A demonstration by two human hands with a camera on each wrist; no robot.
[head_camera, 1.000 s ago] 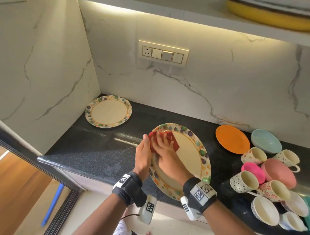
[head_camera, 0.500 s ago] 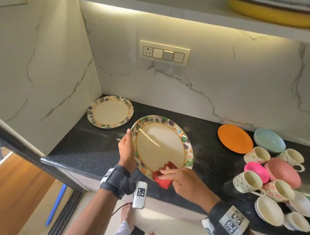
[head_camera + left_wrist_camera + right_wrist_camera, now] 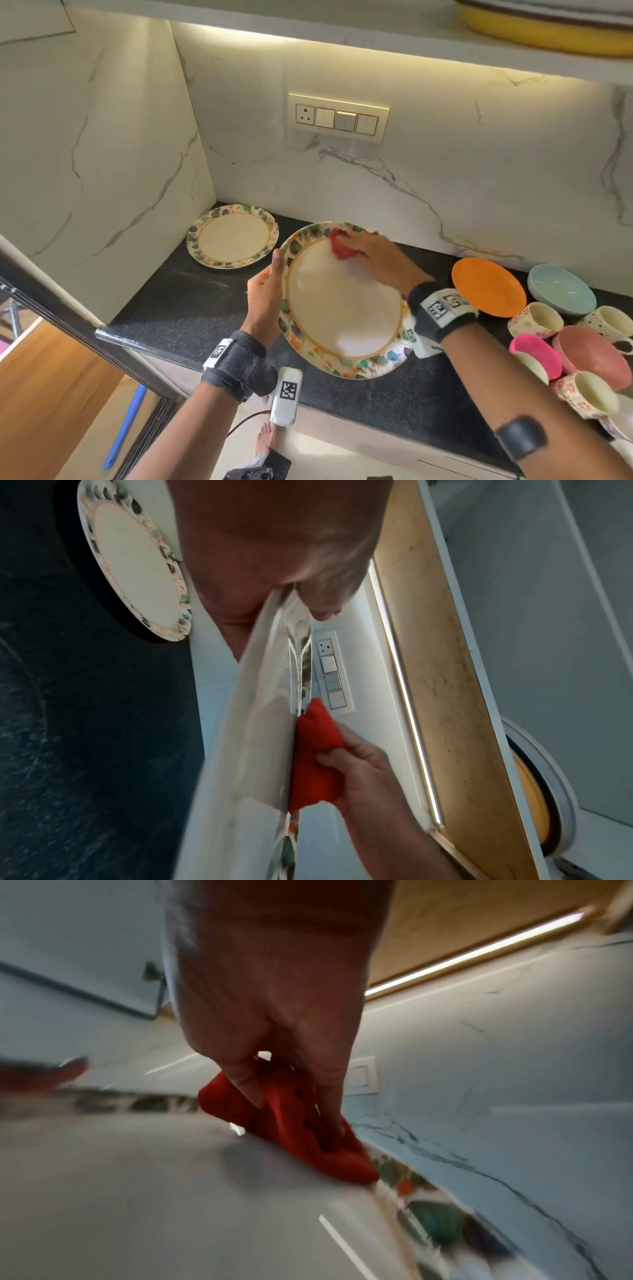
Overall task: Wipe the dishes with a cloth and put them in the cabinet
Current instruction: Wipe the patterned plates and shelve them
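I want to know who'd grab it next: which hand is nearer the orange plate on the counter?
Right. The right hand presses the red cloth on the held plate's far rim, left of the orange plate; the left hand grips the opposite edge, farther away.

A: cloth (image 3: 340, 246) under the right hand (image 3: 373, 255)?
B: plain red. plate (image 3: 342, 301) at the left hand (image 3: 265, 298): cream centre, gold ring, leaf rim in green, blue, orange.
A: second plate (image 3: 233, 236), beyond the left hand?
B: same pattern.
A: right of the right hand?
B: orange plate (image 3: 488, 286), pale blue bowl (image 3: 561, 289), pink bowl (image 3: 587, 354), white cups with red flowers (image 3: 534, 320). counter (image 3: 178, 301) black, speckled.
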